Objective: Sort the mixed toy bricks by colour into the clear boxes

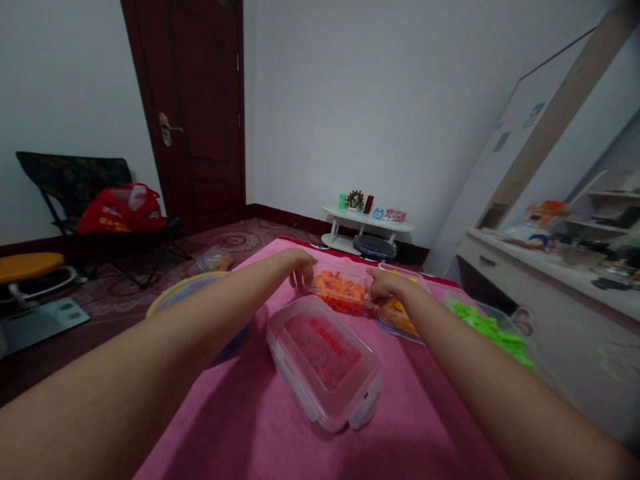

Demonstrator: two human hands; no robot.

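Both my arms reach forward across a pink-covered table (240, 427). My left hand (301, 268) grips the left end of a clear box of orange pieces (341, 289), fingers curled over its rim. My right hand (383, 285) holds the same box at its right end, fingers closed on the edge. Nearer to me lies a lidded clear box of red pieces (323, 357), untouched between my forearms.
A yellow-rimmed bowl (175, 293) sits under my left arm. A box of yellow-orange pieces (400, 319) and one of green pieces (493, 330) stand at the right. A white cabinet (550, 313), a dark door (200, 113) and a folding chair (95, 200) surround the table.
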